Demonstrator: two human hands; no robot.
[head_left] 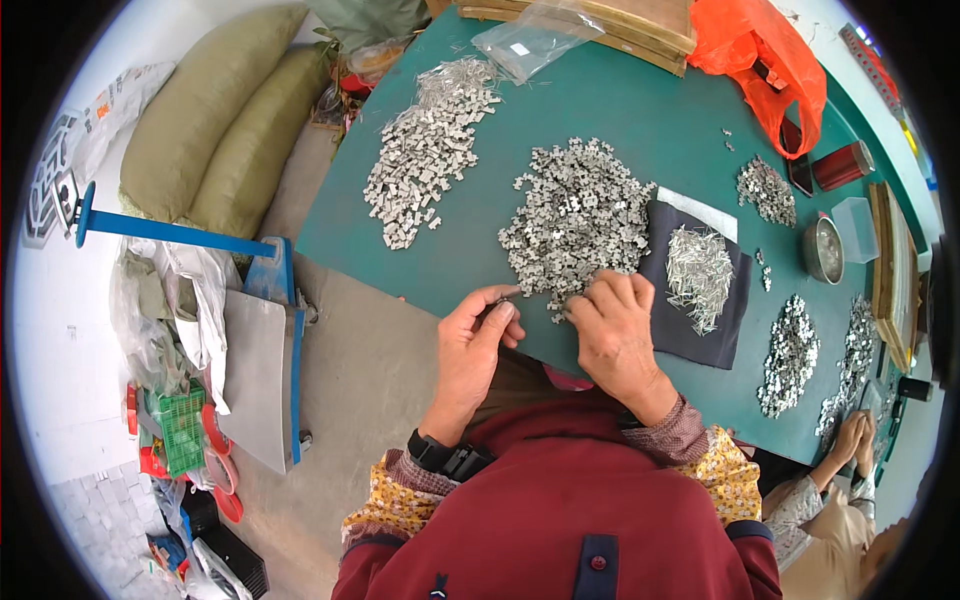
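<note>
Left of the green worktop (640,110) lie two olive sacks (225,125) and a blue platform scale (262,365) on the floor. On the worktop, a long heap of small metal clips (430,150) lies at its left end. At the worktop's near edge the left hand (470,355) pinches one small metal piece (503,299) between thumb and fingers (500,325), narrowly closed. Just right, the right hand (615,335) rests curled at the near edge of the middle pile of metal pieces (580,220); whether its fingers hold anything I cannot tell. Right of that pile, thin pins (698,275) lie on a dark cloth (665,330). Further right sit a metal bowl (824,250) and an orange bag (760,55). Another person's hands (850,440) work at the worktop's far right edge.
</note>
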